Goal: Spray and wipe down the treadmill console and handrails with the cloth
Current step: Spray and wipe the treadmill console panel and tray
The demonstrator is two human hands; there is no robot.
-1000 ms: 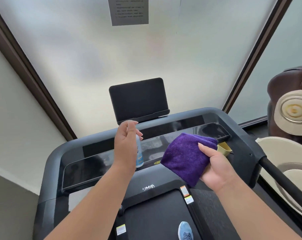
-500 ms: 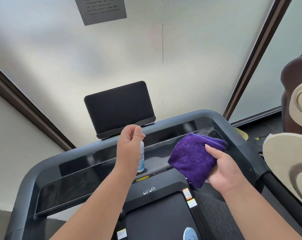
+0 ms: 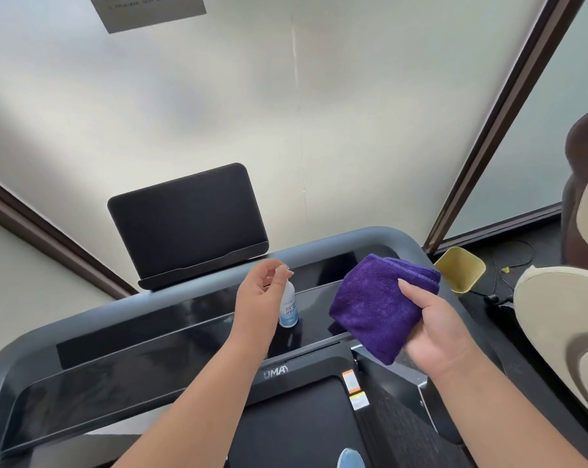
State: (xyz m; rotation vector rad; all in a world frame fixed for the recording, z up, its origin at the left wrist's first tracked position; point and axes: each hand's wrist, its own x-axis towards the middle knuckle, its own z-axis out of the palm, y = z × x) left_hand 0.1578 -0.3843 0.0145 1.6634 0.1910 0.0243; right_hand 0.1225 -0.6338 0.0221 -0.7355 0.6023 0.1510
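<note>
Since a second ago the view has swung left and up, so the treadmill console (image 3: 171,336) now sits lower and further right in the picture, while both hands have kept their hold over it. Folded into a thick pad, the purple cloth (image 3: 377,305) hangs over the right end of the glossy black console, gripped at its lower right corner by the right hand (image 3: 437,336): the thumb presses across the top face and the fingers are curled underneath, so most of the cloth juts up and to the left beyond the grip. Whether the cloth touches the console surface cannot be told. Just beside it on the left, the small white spray bottle (image 3: 288,307) stands upright in the left hand (image 3: 260,298), whose fingers are closed round its upper part with a fingertip on the top; its blue-labelled lower half shows below the hand, over the middle of the console. Behind the console stands a dark tablet holder (image 3: 188,224) against frosted glass (image 3: 319,113). To the right, on the floor, is a pale yellow bin (image 3: 459,270). At the bottom edge a blue shoe (image 3: 350,459) shows on the belt (image 3: 292,427)
</note>
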